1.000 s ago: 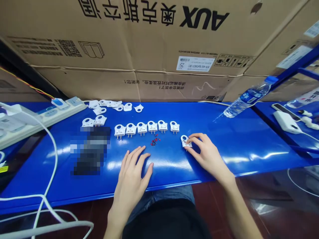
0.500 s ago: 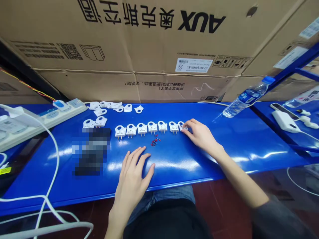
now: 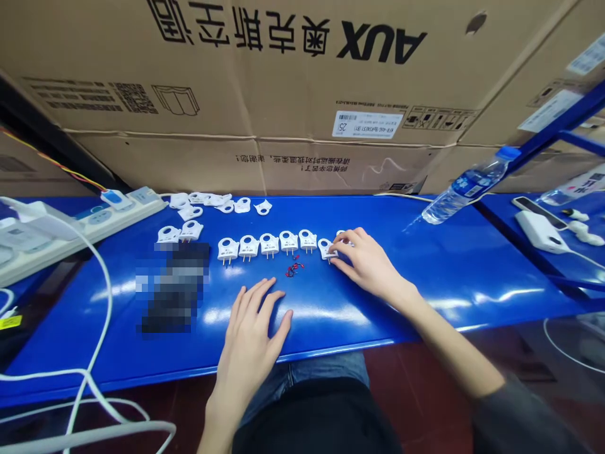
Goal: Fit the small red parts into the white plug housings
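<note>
On the blue table (image 3: 449, 271), my left hand (image 3: 253, 334) lies flat near the front edge, fingers stretched out and holding nothing. My right hand (image 3: 366, 261) rests at the right end of a row of white plugs (image 3: 269, 244). Its fingertips are closed on the end plug (image 3: 326, 248), and a second plug peeks out behind the fingers, mostly hidden. Small red wire pieces (image 3: 293, 268) lie just in front of the row, between my two hands.
Loose white plug shells (image 3: 217, 202) lie at the back, two more plugs (image 3: 179, 233) to the left. A blurred dark object (image 3: 172, 287), a power strip (image 3: 85, 224) and white cables sit left. A water bottle (image 3: 466, 186) lies right. Cardboard boxes (image 3: 283, 94) wall the back.
My right hand carried a white plug from the table's middle up to the right end of the row, then slid slightly left onto the end plugs. My left hand stayed flat.
</note>
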The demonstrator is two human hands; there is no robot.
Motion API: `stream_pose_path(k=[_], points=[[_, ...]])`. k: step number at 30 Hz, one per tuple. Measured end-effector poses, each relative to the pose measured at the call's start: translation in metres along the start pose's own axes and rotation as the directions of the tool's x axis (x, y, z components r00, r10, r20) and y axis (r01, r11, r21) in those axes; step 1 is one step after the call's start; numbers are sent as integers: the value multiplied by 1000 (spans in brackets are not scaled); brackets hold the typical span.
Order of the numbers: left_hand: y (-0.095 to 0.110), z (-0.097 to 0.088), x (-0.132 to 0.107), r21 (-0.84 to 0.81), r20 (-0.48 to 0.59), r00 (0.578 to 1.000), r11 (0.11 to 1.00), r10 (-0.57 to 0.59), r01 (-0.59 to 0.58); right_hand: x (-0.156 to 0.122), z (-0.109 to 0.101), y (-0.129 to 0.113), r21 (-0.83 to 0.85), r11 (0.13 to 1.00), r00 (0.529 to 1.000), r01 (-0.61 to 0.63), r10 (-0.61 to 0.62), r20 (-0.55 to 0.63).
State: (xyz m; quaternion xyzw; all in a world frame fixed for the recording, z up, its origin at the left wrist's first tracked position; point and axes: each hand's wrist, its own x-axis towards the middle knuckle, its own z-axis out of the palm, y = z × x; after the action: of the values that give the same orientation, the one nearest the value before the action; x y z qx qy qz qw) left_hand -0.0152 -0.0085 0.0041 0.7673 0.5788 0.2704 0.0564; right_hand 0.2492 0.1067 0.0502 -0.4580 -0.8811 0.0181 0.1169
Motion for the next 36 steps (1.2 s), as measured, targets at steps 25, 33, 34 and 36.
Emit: stream_pose_path(k=[25, 33, 34, 36], points=[[2, -2, 1, 6, -1, 1000, 1000, 7, -7, 22, 21, -37, 107, 987, 982, 121, -134, 130], [0, 0, 1, 7, 3, 1000, 1000, 0, 0, 15, 20, -37, 100, 990, 989, 104, -113, 97], [0, 0, 1, 8, 7, 1000, 1000, -3, 3, 14, 19, -39, 122, 988, 991, 96, -106, 79], [0, 0, 1, 9, 8, 1000, 1000, -3, 3, 12, 18, -42, 187, 979, 996, 77, -84, 30]])
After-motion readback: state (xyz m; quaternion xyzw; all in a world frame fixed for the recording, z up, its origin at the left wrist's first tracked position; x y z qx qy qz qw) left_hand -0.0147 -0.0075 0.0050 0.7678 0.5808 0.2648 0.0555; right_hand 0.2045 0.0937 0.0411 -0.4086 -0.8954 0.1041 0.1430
